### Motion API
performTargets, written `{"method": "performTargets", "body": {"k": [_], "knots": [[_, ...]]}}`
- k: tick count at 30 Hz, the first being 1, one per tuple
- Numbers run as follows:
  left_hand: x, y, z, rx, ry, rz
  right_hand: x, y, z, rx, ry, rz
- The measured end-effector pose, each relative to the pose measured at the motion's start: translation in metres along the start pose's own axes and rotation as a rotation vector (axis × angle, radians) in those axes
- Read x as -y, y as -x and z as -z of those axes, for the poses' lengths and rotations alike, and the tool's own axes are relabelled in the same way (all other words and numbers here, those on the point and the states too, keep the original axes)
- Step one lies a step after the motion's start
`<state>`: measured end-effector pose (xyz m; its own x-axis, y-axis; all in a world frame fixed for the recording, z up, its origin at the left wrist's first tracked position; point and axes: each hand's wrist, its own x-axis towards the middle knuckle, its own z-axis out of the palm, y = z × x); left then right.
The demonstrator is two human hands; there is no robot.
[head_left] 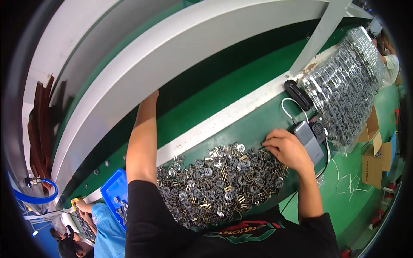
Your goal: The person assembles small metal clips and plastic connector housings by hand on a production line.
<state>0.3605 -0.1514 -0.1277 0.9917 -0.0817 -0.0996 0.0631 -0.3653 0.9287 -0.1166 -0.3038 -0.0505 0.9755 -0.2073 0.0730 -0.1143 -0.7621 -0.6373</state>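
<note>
Well, the heap of small dark parts with metal prongs [215, 185] spreads over the green table [254, 122] across the lower middle of the frame, and the right hand [284, 148] is at its upper right edge, just left of a grey box-shaped device [308, 142]. That hand's fingers curl downward; from where I stand, I can't tell whether they pinch anything. The left forearm [143, 137] reaches up to a pale beam [180, 47], which hides the left hand.

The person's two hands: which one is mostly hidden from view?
The left hand, mostly covered by the wide pale beam; the right hand shows plainly at the edge of the parts pile.
</note>
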Motion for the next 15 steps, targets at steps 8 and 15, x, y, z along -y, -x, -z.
{"method": "performTargets", "body": {"k": [8,15], "knots": [[0.064,-0.065,0.055,-0.025,-0.061,-0.351,0.002,0.0,-0.013,-0.152,-0.035,0.054],[0.005,0.094,0.199,0.45,-0.867,-0.33,0.007,0.003,-0.009,-0.108,-0.056,0.109]]}}
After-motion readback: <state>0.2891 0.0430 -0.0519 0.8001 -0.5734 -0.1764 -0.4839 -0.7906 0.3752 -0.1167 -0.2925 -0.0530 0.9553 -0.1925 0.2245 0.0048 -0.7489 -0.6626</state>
